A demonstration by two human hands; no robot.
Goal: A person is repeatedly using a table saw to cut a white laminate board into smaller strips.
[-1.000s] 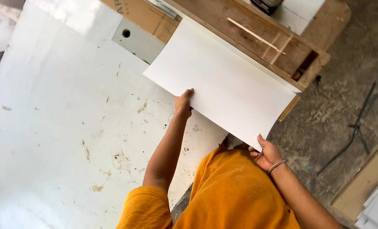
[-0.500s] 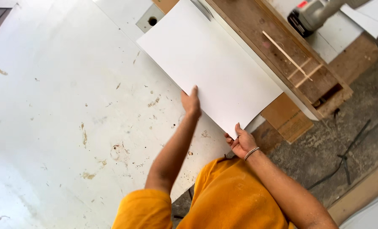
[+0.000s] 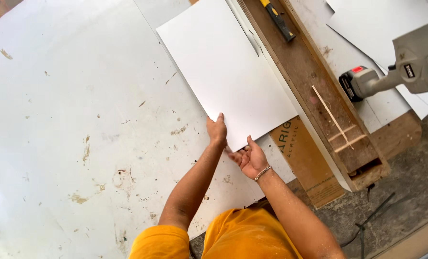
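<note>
Right now we hold the white sheet (image 3: 226, 72) by its near edge, flat on the big stained white table (image 3: 55, 120): our left hand (image 3: 217, 130) pinches that edge with fingers closed, and our right hand (image 3: 250, 157) lies palm up just beside it, fingers loosely curled at the same edge. We judge this a positioning step, with the sheet's right side against the long wooden rail (image 3: 314, 91); the next move calls for a steady two-handed grip.

plain white sheet (image 3: 228, 72) sitting on a white table (image 3: 70, 120) speckled with brown stains, brown wooden rail (image 3: 314, 91) at 2 o'clock with a yellow-and-black tool (image 3: 277, 19) on it, grey power tool (image 3: 391, 76) with a red patch at 3, orange shirt (image 3: 238, 237) at 6
</note>
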